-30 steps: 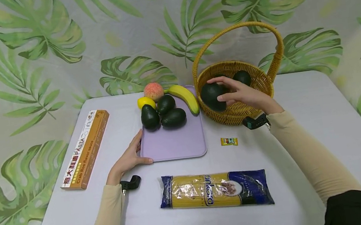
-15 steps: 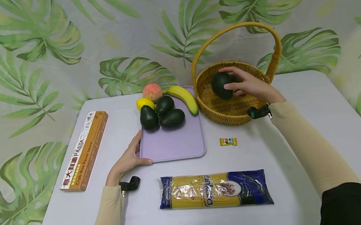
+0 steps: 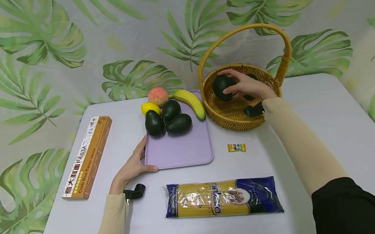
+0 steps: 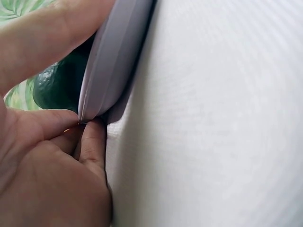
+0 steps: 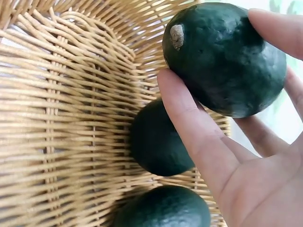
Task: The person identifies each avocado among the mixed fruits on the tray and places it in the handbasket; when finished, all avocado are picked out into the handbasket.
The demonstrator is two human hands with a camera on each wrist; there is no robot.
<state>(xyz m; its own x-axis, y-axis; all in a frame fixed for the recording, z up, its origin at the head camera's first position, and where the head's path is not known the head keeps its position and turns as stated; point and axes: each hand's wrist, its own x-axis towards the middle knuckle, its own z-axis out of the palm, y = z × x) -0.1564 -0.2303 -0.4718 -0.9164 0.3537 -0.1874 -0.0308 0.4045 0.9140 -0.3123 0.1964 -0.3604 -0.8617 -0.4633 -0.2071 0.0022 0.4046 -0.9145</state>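
Note:
My right hand [image 3: 248, 86] holds a dark green avocado [image 3: 221, 88] between thumb and fingers, inside the left part of the wicker basket [image 3: 235, 123]. The right wrist view shows its stem end, with a second avocado [image 5: 158, 139] and another dark green one [image 5: 165, 210] lower down against the wicker. At the left front corner of the lilac tray [image 3: 181, 151], my left hand [image 3: 131, 170] grips the edge, thumb along the front and fingers along the side. In the left wrist view, fingertips [image 4: 93, 135] touch the rim. Three avocados [image 3: 178, 124] lie grouped on the tray.
Also on the tray are a peach [image 3: 158, 96], a lemon [image 3: 150, 108] and a banana [image 3: 190, 103]. A pasta box [image 3: 87, 158] lies at left, a bag of spaghetti [image 3: 223, 198] in front, and a small yellow packet [image 3: 236, 147] before the basket. The basket's tall handle [image 3: 243, 28] arches overhead.
The held avocado has gone from the basket's front left toward its back, first rightward, then back left. My left hand has stayed at the tray corner.

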